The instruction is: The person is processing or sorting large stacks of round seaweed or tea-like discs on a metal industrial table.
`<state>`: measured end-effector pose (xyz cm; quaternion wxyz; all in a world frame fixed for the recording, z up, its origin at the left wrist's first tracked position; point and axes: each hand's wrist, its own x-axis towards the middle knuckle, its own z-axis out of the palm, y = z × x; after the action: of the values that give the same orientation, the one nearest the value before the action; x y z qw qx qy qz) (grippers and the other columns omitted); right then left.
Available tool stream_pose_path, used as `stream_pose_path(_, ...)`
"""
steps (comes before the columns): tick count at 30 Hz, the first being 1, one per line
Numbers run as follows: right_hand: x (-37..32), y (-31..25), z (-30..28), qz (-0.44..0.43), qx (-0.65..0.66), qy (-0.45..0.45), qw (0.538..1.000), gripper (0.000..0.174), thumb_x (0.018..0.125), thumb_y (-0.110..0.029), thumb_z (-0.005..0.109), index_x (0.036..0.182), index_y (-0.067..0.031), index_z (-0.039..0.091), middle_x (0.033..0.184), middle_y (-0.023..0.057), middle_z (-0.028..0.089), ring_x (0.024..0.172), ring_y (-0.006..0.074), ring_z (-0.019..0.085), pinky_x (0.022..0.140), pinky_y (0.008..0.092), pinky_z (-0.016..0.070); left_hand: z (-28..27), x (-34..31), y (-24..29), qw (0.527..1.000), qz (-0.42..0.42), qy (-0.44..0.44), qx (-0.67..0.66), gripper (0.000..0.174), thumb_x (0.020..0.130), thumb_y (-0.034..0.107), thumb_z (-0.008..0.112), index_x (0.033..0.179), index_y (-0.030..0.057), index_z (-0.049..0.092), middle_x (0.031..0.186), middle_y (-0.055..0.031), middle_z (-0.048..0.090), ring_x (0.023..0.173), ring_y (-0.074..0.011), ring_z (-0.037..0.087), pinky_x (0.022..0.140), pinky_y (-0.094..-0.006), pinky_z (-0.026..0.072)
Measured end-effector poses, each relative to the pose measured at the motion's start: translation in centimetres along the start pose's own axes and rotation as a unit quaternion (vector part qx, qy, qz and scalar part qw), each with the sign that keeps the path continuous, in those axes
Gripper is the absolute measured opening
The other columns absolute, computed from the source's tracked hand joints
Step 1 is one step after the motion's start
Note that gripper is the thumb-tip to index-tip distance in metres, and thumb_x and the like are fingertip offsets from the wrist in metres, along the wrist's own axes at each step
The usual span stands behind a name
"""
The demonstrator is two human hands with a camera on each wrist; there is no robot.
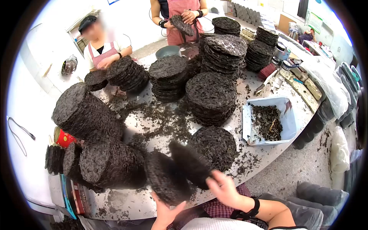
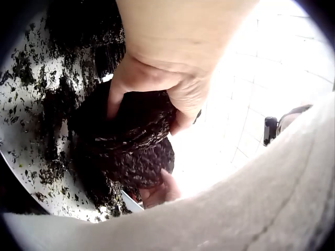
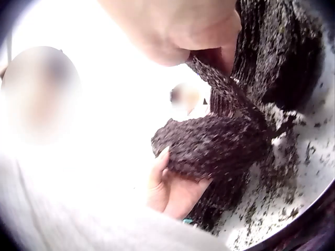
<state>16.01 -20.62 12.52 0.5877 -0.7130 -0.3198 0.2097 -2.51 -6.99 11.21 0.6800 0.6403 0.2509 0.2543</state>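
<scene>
My left hand (image 1: pixel 168 212) holds a thick round of dark dried seaweed (image 1: pixel 164 178) tilted over the table's near edge; its thumb and fingers spread round the rim in the left wrist view. With my right hand (image 1: pixel 225 189) I pinch the edge of a thinner seaweed disc (image 1: pixel 188 163), blurred in the head view. The right wrist view has this thin disc (image 3: pixel 225 86) slanting down toward the round (image 3: pixel 209 146) in my left hand. Just beyond my right hand a low pile of seaweed discs (image 1: pixel 214 147) lies flat on the table.
Toppled stacks of discs (image 1: pixel 115 163) lie at left, and tall stacks (image 1: pixel 211 96) stand across the middle. A pale blue bin (image 1: pixel 293 122) with seaweed scraps stands at right. Crumbs litter the white table (image 1: pixel 134 203). Two people in checked aprons (image 1: pixel 184 9) stand across it.
</scene>
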Motion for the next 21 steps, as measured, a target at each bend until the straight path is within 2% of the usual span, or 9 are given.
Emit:
stream_pose_path(2,0.9,1.8,-1.5,0.026,-0.005,0.105,0.994,0.019,0.094,-0.010,0.056,0.110,0.0011,0.057,0.075,0.0028,0.059,0.065,0.0080,0.051,0.055,0.0262,0.0438,-0.9,-0.1,0.0,0.997,-0.036,0.030,-0.053,0.097,0.071,-0.011,0.071,0.145,0.0078,0.011,0.139,-0.0141,0.036,0.126,-0.0271,0.044,0.107,-0.0429,0.0376)
stream_pose_path(4,2.2,3.2,-2.9,0.050,0.174,0.145,0.973,0.027,0.096,-0.009,0.054,0.122,-0.0009,0.054,0.097,0.0009,0.062,0.085,0.0091,0.054,0.078,0.0244,0.0460,-0.8,-0.3,1.1,0.988,-0.068,0.064,-0.120,0.095,0.073,-0.013,0.070,0.143,0.0057,0.009,0.137,-0.0156,0.035,0.126,-0.0272,0.043,0.107,-0.0429,0.0391)
stream_pose_path(6,3.3,4.8,-4.1,0.085,0.261,0.165,0.947,0.041,0.094,-0.009,0.057,0.133,-0.0030,0.047,0.119,0.0090,0.055,0.106,0.0148,0.051,0.091,0.0275,0.0424,-1.1,-0.4,1.1,0.987,-0.080,0.072,-0.120,0.094,0.072,-0.014,0.068,0.146,0.0091,0.014,0.139,-0.0135,0.036,0.126,-0.0276,0.044,0.107,-0.0441,0.0387)
stream_pose_path(9,2.9,6.7,-5.0,0.034,-0.122,0.245,0.961,0.064,0.084,-0.010,0.066,0.141,-0.0066,0.037,0.143,0.0149,0.029,0.129,0.0283,0.034,0.100,0.0371,0.0383,-0.7,0.0,1.0,0.988,-0.062,0.082,-0.114,0.092,0.070,-0.011,0.071,0.145,0.0097,0.021,0.137,-0.0126,0.041,0.125,-0.0285,0.045,0.106,-0.0447,0.0389)
stream_pose_path(10,2.8,4.9,-4.9,-0.016,-0.168,0.244,0.955,0.058,0.084,-0.009,0.066,0.137,-0.0060,0.042,0.137,0.0141,0.040,0.125,0.0282,0.040,0.100,0.0380,0.0388,-0.4,0.1,1.1,0.987,-0.068,0.082,-0.120,0.091,0.070,-0.011,0.071,0.144,0.0094,0.022,0.137,-0.0127,0.041,0.125,-0.0286,0.045,0.106,-0.0447,0.0393)
stream_pose_path(14,1.1,1.8,-2.9,-0.027,-0.005,-0.073,0.997,0.050,0.083,-0.020,0.072,0.127,-0.0041,0.053,0.123,0.0143,0.056,0.118,0.0308,0.050,0.103,0.0409,0.0385,0.1,0.1,1.0,0.988,-0.084,0.060,-0.119,0.089,0.068,-0.011,0.073,0.141,0.0066,0.025,0.134,-0.0140,0.044,0.122,-0.0286,0.049,0.102,-0.0438,0.0437)
stream_pose_path(16,0.8,0.0,-1.1,-0.153,-0.029,-0.182,0.971,0.069,0.077,-0.030,0.079,0.132,-0.0018,0.047,0.134,0.0180,0.049,0.128,0.0353,0.043,0.108,0.0453,0.0348,0.9,0.0,0.9,0.988,-0.084,0.052,-0.116,0.088,0.067,-0.011,0.074,0.139,0.0051,0.026,0.133,-0.0143,0.046,0.120,-0.0286,0.051,0.100,-0.0432,0.0454)
stream_pose_path(19,-0.1,-1.4,2.0,-0.165,-0.053,-0.187,0.967,0.100,0.069,-0.037,0.085,0.141,0.0001,0.027,0.151,0.0256,0.022,0.142,0.0438,0.019,0.114,0.0518,0.0245,1.1,-0.4,0.6,0.989,-0.099,-0.001,-0.107,0.094,0.063,-0.005,0.082,0.140,-0.0007,0.028,0.135,-0.0151,0.046,0.122,-0.0257,0.050,0.103,-0.0411,0.0446)
stream_pose_path(21,-0.5,-0.7,2.9,-0.166,-0.058,-0.189,0.966,0.099,0.069,-0.038,0.084,0.141,0.0001,0.028,0.152,0.0262,0.019,0.142,0.0447,0.018,0.114,0.0520,0.0238,0.9,-0.5,0.6,0.994,-0.084,-0.030,-0.064,0.096,0.062,-0.002,0.085,0.140,-0.0022,0.029,0.136,-0.0150,0.045,0.124,-0.0244,0.048,0.105,-0.0405,0.0431)
